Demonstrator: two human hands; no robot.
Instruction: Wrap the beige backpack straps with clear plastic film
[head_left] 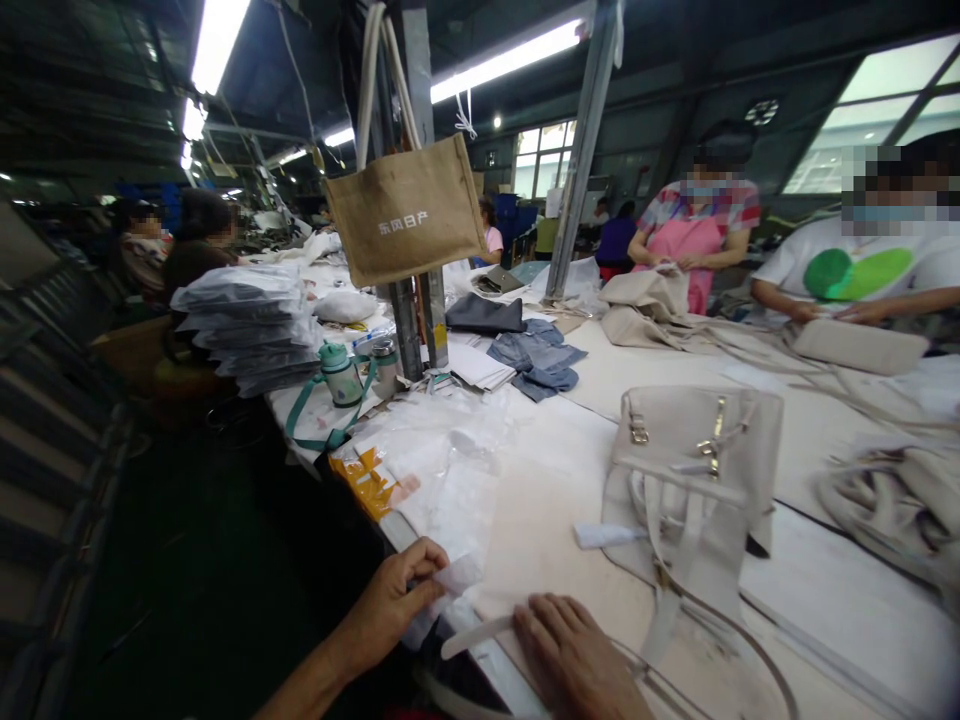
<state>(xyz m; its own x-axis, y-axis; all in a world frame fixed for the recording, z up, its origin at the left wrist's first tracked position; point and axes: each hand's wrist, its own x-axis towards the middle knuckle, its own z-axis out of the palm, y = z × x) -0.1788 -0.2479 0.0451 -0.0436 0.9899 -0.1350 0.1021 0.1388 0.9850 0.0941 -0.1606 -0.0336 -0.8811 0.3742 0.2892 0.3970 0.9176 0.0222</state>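
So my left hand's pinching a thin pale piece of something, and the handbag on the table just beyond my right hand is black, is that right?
The colour is wrong: the handbag just beyond your right hand is pale beige, not black, as the head view shows. Your left hand is indeed pinching a thin pale piece.

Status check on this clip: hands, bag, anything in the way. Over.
Left hand: pinching thin, pale sheet. Right hand: palm down, strap reaching its fingers. Bag: ahead and right, neither hand on it. In the way: that strap, perhaps.
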